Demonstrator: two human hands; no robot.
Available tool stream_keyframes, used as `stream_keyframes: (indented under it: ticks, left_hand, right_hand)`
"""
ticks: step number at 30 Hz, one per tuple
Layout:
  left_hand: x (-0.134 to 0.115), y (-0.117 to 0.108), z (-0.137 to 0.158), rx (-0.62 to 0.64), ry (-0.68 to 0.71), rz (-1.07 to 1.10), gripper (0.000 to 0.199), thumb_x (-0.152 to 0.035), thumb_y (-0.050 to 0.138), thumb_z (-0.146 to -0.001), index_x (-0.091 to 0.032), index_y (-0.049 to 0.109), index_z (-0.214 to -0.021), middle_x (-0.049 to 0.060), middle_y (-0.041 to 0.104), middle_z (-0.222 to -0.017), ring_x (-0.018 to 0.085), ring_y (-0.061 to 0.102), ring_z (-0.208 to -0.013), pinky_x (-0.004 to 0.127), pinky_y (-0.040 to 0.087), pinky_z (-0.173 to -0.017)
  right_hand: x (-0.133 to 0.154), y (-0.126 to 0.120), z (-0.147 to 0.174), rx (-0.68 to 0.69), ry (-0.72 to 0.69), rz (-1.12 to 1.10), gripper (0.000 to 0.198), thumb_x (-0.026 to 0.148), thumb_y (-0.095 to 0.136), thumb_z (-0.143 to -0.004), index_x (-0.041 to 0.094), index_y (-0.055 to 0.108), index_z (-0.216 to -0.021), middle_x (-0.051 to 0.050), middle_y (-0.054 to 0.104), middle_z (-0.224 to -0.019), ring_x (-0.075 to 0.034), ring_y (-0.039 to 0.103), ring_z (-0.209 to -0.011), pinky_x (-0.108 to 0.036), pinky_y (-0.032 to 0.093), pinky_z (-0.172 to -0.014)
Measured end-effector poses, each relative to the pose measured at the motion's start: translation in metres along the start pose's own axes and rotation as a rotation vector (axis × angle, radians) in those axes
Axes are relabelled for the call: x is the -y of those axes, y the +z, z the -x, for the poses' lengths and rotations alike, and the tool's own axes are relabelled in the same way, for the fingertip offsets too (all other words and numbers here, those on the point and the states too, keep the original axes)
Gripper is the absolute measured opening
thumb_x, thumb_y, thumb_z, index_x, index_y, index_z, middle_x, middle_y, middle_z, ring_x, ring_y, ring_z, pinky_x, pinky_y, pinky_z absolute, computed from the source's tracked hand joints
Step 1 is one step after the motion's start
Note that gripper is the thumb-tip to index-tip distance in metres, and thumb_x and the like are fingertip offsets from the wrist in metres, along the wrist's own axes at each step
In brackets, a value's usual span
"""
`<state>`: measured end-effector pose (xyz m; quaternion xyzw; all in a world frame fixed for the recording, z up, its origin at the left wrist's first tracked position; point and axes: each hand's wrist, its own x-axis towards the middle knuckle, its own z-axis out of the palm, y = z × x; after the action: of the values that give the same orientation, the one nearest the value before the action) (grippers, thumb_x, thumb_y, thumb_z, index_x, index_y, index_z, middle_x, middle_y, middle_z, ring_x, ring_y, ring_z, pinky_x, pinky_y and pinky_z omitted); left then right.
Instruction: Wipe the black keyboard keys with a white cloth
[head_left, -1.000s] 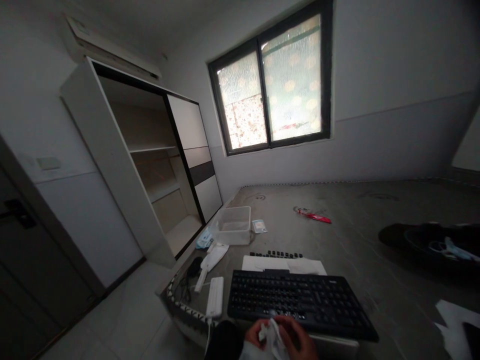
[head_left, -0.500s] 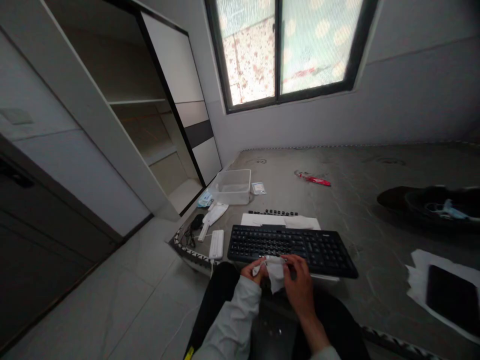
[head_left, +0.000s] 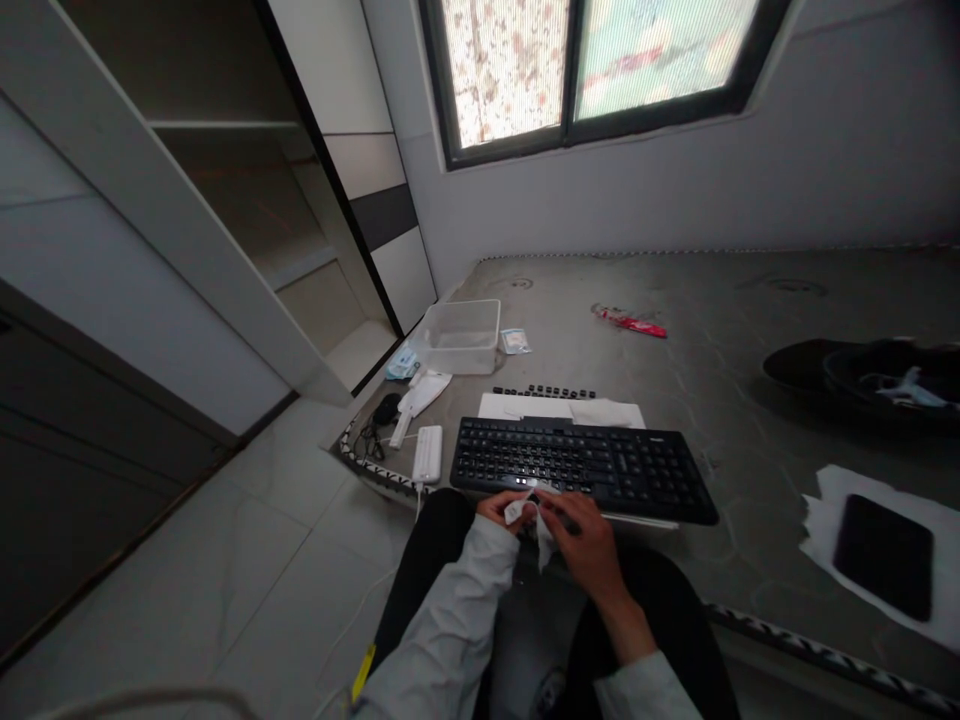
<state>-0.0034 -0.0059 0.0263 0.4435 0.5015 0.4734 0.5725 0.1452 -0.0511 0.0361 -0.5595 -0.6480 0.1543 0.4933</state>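
Note:
A white tissue or wipe (head_left: 545,545) is stretched between my two hands, just in front of the black keyboard (head_left: 660,475). My left hand (head_left: 501,508) is closed on its left end, where the cloth looks folded around the fingertips. With thumb and fingers pinched, my right hand (head_left: 589,545) grips the other side, and a corner dangles below. Whether something small is inside the tissue I cannot tell. Several loose black keycaps (head_left: 544,391) lie in rows behind the keyboard, past a white sheet (head_left: 517,406).
Left of the keyboard lie a white power bank (head_left: 427,453) with a cable, a coiled black cord (head_left: 373,440) and an opened white packet (head_left: 427,390). Farther back stand a clear plastic box (head_left: 461,340) and a red wrapper (head_left: 637,325). Rightward are a dark cap (head_left: 810,365) and a phone (head_left: 885,555).
The view has tipped downward. My right hand has moved closer to my left, and the tissue is now bunched narrower between them.

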Motion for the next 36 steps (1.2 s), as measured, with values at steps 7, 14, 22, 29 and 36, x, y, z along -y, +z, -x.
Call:
stream_keyframes:
  ticks: [7, 14, 22, 29, 36]
  left_hand:
    - [0.011, 0.001, -0.009, 0.030, -0.096, 0.039, 0.073, -0.080, 0.079, -0.034, -0.013, 0.075, -0.064, 0.000, 0.063, -0.046, 0.010, 0.052, -0.041, 0.025, 0.042, -0.045]
    - [0.013, 0.004, -0.004, 0.037, -0.064, 0.069, 0.070, -0.078, 0.077, -0.047, -0.014, 0.076, -0.073, -0.002, 0.061, -0.047, 0.008, 0.048, -0.042, 0.024, 0.041, -0.048]
    - [0.015, 0.005, -0.008, 0.039, -0.117, 0.055, 0.070, -0.079, 0.078, -0.038, -0.015, 0.072, -0.066, -0.004, 0.055, -0.042, 0.007, 0.042, -0.038, 0.024, 0.035, -0.043]
    - [0.012, 0.001, -0.010, -0.103, -0.038, -0.026, 0.058, -0.070, 0.074, -0.063, -0.015, 0.073, -0.079, -0.004, 0.056, -0.050, 0.007, 0.042, -0.042, 0.022, 0.036, -0.045]
    - [0.002, 0.000, -0.006, -0.026, 0.067, -0.277, 0.036, -0.050, 0.071, -0.075, -0.016, 0.078, -0.082, 0.004, 0.073, -0.068, 0.015, 0.061, -0.061, 0.025, 0.045, -0.058]
  right_hand:
    - [0.005, -0.002, -0.003, 0.029, 0.027, -0.075, 0.024, 0.039, 0.064, -0.091, 0.029, 0.075, -0.109, -0.004, 0.076, -0.089, -0.020, 0.068, -0.085, -0.035, 0.054, -0.079]
    - [0.006, -0.002, -0.002, 0.018, 0.101, -0.136, 0.023, 0.040, 0.066, -0.088, 0.026, 0.076, -0.103, -0.004, 0.073, -0.086, -0.018, 0.066, -0.079, -0.032, 0.055, -0.074]
    - [0.008, 0.001, -0.001, -0.034, 0.235, -0.145, 0.021, 0.043, 0.072, -0.081, 0.023, 0.074, -0.088, -0.002, 0.072, -0.079, -0.018, 0.065, -0.073, -0.031, 0.054, -0.071]
    - [-0.011, 0.007, 0.007, -0.305, 0.383, -0.236, 0.029, 0.046, 0.080, -0.072, 0.020, 0.070, -0.080, -0.004, 0.075, -0.083, -0.020, 0.069, -0.080, -0.034, 0.056, -0.077]
    - [-0.023, 0.004, 0.005, -0.341, 0.535, -0.201, 0.040, 0.052, 0.081, -0.067, 0.018, 0.074, -0.088, -0.006, 0.077, -0.087, -0.023, 0.070, -0.082, -0.038, 0.055, -0.082]
